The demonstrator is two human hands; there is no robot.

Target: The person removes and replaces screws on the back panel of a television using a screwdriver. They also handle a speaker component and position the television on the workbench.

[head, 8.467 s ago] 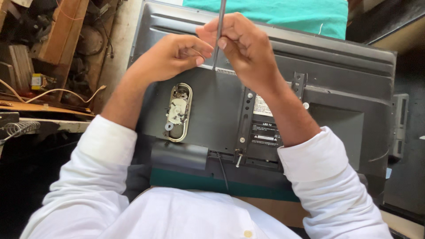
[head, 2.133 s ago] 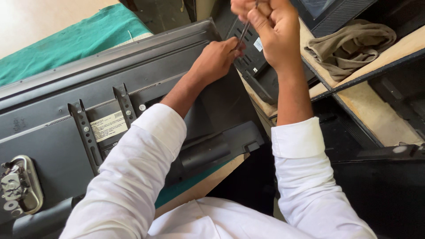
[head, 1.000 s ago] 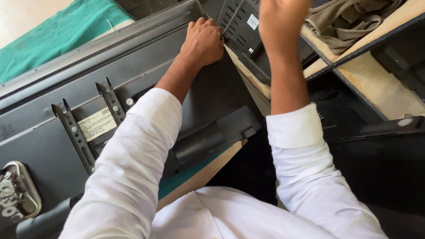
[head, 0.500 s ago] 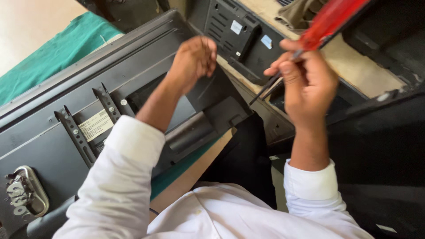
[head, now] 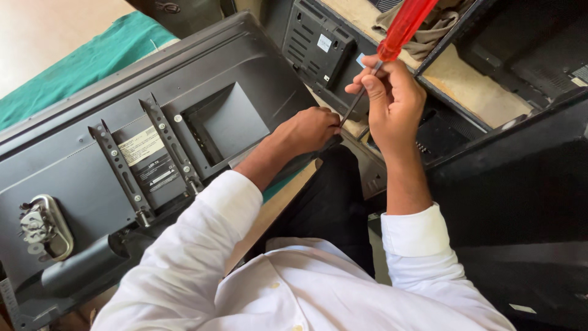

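Observation:
A flat television (head: 202,79) lies face down, its dark grey back up, on a table with a green cloth (head: 92,58). My left hand (head: 309,127) rests closed at the set's near right corner, fingers pinched where the screwdriver tip meets the edge. My right hand (head: 392,98) grips a screwdriver with a red translucent handle (head: 404,24); its thin metal shaft slants down left toward my left hand. The tip itself is hidden between my fingers.
Two metal mounting brackets (head: 119,171) and a label sit on the television's back, a metal fitting (head: 43,227) at its left. Another dark device (head: 318,46) lies just beyond. Wooden shelving (head: 484,98) with a folded cloth (head: 429,37) stands to the right.
My left hand has slid down along the television's edge to its near corner. My right hand has brought the screwdriver down and left so its shaft meets my left fingers.

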